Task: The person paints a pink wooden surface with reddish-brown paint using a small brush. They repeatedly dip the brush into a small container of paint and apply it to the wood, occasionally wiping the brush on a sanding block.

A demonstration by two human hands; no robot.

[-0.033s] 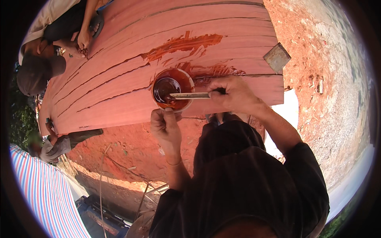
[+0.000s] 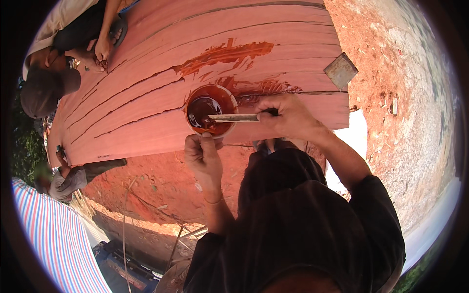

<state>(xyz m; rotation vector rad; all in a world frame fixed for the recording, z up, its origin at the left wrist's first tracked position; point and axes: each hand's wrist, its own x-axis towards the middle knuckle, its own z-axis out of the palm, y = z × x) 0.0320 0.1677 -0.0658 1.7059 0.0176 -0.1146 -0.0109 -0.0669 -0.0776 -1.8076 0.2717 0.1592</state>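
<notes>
The reddish wooden table (image 2: 161,53) lies beneath a round container (image 2: 228,102) of red-brown liquid (image 2: 202,107), positioned near the table's closest edge. The left hand (image 2: 204,158) points away from the body, fingers clamped on the container's near rim, thumb uppermost. The right hand (image 2: 290,115), angled in from the right, has its fingers clamped on a flat stick (image 2: 234,117), tip inside the container.

A striped sheet (image 2: 54,237) spreads at lower left.
</notes>
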